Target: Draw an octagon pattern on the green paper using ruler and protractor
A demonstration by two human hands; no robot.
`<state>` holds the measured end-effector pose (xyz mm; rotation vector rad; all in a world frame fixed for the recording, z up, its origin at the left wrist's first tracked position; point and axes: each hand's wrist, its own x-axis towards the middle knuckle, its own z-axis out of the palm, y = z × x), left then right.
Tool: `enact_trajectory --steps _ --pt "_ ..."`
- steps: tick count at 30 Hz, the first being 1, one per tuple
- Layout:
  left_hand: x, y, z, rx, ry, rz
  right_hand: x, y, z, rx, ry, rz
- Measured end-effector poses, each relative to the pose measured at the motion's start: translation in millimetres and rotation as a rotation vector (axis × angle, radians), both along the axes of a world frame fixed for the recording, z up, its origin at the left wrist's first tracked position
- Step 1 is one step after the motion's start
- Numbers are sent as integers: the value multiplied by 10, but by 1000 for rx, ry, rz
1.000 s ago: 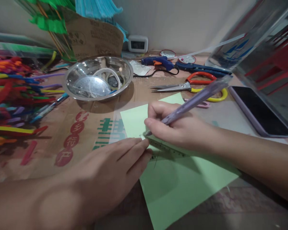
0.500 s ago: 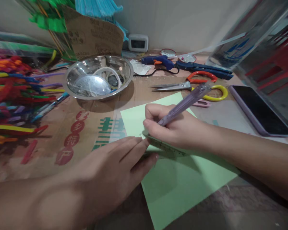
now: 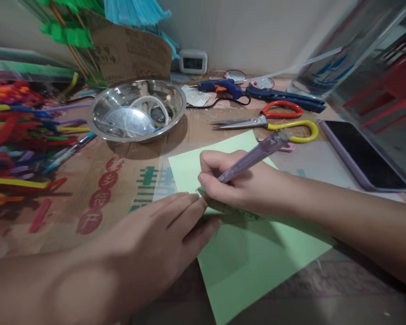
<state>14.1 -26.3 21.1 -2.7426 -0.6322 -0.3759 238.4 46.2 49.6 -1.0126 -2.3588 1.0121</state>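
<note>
A pale green sheet of paper (image 3: 253, 266) lies at an angle on the cardboard. My right hand (image 3: 238, 178) is closed around a purple translucent pen (image 3: 252, 158), its tip hidden behind the fingers low over the sheet. Under that hand a clear ruler (image 3: 246, 214) with dark markings rests across the paper, partly covered. My left hand (image 3: 171, 234) lies flat with outstretched fingers, the thumb apart, fingertips pressing at the ruler's left end and the paper. The fingertips of both hands nearly meet.
Behind the paper lie scissors (image 3: 262, 121) with red and yellow handles, a blue glue gun (image 3: 223, 86) and blue pliers-like tool (image 3: 287, 98). A metal bowl (image 3: 98, 128) stands back left, colourful pipe cleaners (image 3: 16, 131) at the left, a phone (image 3: 365, 153) at the right.
My right hand and the pen have shifted slightly left, and the pen leans a little lower. My left hand stays in place; the whole view has moved slightly.
</note>
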Motion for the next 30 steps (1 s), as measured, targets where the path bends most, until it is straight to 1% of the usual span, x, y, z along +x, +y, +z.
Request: enact_trajectory --steps 7,13,18,23,30 --pt "-33 1 -14 17 19 -8 35 9 46 -83 -59 20" --pt "-25 6 -15 30 69 -32 29 -3 153 -153 -186 -7" --pt "-15 20 -38 53 75 -33 41 -14 255 -147 -269 20" --pt "-22 39 -34 51 59 -43 71 -2 316 -127 -327 120" --pt "15 48 -18 -5 34 -22 74 12 335 -117 -310 151"
